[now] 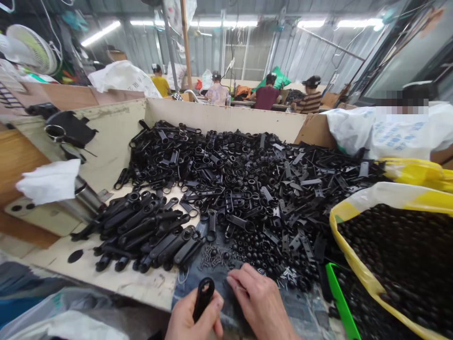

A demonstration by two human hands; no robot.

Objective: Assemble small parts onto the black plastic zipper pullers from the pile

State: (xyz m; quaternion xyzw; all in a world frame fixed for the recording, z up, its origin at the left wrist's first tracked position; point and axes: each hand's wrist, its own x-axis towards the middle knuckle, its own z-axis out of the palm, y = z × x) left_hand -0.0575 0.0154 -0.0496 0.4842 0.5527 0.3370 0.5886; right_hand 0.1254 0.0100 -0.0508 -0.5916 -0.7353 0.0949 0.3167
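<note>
A black plastic handle (203, 298) is gripped upright in the left hand (193, 316); the right hand (260, 302), nearer the screws (212, 257) just ahead, pinches something unclear.

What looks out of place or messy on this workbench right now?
A white tissue is draped over a metal cylinder at the left edge, and small screws lie loose by the heaped black plastic parts. Nothing looks damaged.
</note>
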